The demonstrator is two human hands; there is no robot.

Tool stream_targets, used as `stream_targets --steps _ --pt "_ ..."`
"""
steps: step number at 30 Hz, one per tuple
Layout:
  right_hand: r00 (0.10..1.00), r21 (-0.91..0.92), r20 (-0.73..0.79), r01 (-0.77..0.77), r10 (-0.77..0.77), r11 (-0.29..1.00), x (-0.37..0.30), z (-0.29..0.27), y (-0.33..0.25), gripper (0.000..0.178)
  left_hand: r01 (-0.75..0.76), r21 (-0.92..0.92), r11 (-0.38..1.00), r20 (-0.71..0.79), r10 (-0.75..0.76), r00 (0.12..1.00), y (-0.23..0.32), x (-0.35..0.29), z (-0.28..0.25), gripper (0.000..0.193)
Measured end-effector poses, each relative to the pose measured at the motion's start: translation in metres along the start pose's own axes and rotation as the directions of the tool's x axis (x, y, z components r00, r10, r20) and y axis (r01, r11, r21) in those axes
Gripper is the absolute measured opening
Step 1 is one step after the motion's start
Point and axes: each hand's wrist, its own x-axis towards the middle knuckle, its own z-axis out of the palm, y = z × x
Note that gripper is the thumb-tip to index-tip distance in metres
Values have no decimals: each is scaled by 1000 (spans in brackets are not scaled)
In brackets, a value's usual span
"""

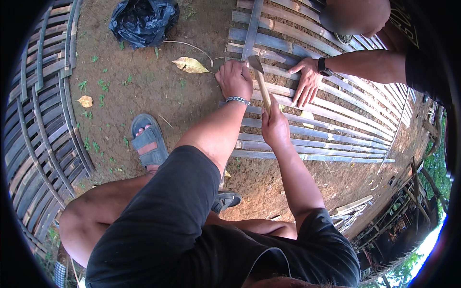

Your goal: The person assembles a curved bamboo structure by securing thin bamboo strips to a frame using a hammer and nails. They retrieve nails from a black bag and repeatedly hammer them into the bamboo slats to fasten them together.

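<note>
My right hand (275, 126) is wrapped round the wooden handle of a hatchet-like tool (263, 87) with a wedge-shaped grey metal head. That head is close beside the fingers of my left hand (235, 79), over the left edge of a bamboo slat panel (317, 129). A chain bracelet circles my left wrist. The left fingers are bent and closed over the slat ends, near a crosspiece (252, 29); what lies under them is hidden. Another person's hand (307, 81), with a black watch on its wrist, presses on the slats just right of the tool.
A black plastic bag (143, 23) sits on the dirt at the upper left. Dry leaves (191, 65) lie nearby. My sandalled foot (149, 139) rests left of the panel. Another slatted panel (45, 115) lines the left side; loose bamboo strips (353, 209) lie at the lower right.
</note>
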Motion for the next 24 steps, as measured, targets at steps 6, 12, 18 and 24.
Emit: stream_targets --steps 6,12,18,24 --pt "963 57 -217 174 -157 983 -3 8 7 56 -16 -36 999 -16 15 1000 2 1 0 10" --pt "990 30 -111 88 -84 996 2 5 5 57 -10 -40 999 -23 9 1000 1 2 -1 11" --pt "1000 -22 23 -10 11 1000 4 4 7 58 -13 -19 1000 -25 13 1000 -1 -2 1 10" --pt "994 50 -94 55 -50 997 -7 0 2 57 -7 -53 999 -17 6 1000 1 -1 -3 11"
